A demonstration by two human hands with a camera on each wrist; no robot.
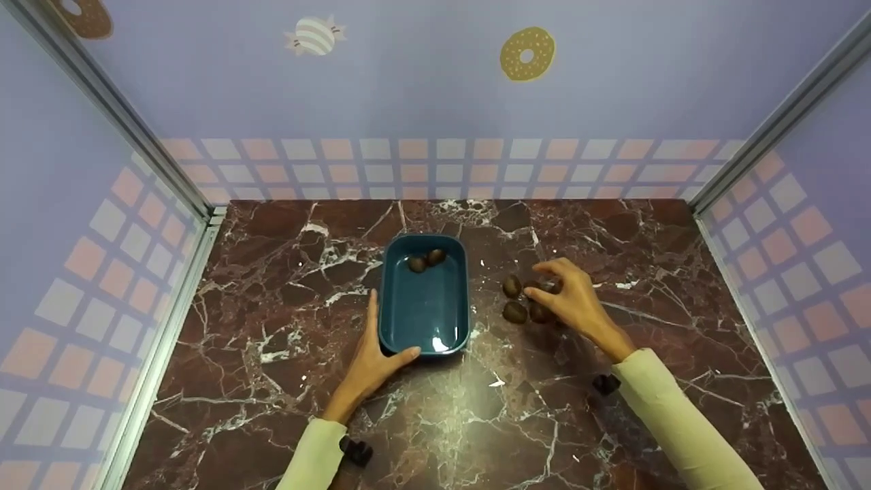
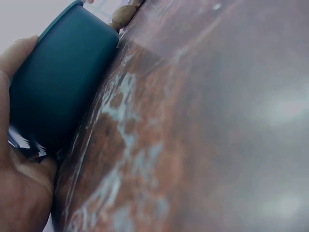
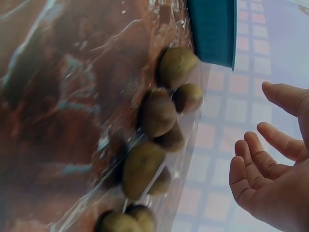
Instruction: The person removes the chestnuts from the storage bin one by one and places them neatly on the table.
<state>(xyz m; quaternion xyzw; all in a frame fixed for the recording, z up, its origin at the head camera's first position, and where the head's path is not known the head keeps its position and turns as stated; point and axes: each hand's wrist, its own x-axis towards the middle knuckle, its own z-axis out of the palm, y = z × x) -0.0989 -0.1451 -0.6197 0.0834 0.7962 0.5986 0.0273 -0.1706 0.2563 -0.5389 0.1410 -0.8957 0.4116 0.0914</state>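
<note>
A teal rectangular tray (image 1: 425, 313) lies on the marble table with two brown kiwis (image 1: 426, 260) at its far end. My left hand (image 1: 376, 344) rests against the tray's near left corner, fingers straight along the left wall and thumb along the front wall. The left wrist view shows that palm (image 2: 19, 193) against the tray wall (image 2: 58, 87). Right of the tray several kiwis (image 1: 515, 312) lie loose on the table. My right hand (image 1: 568, 299) hovers over them, and the right wrist view shows it (image 3: 270, 174) open and holding nothing beside the kiwis (image 3: 157, 112).
The marble table (image 1: 476, 408) is closed in by tiled walls on the left, back and right, with metal posts at the corners. The tray's edge (image 3: 212, 29) stands just beyond the loose kiwis.
</note>
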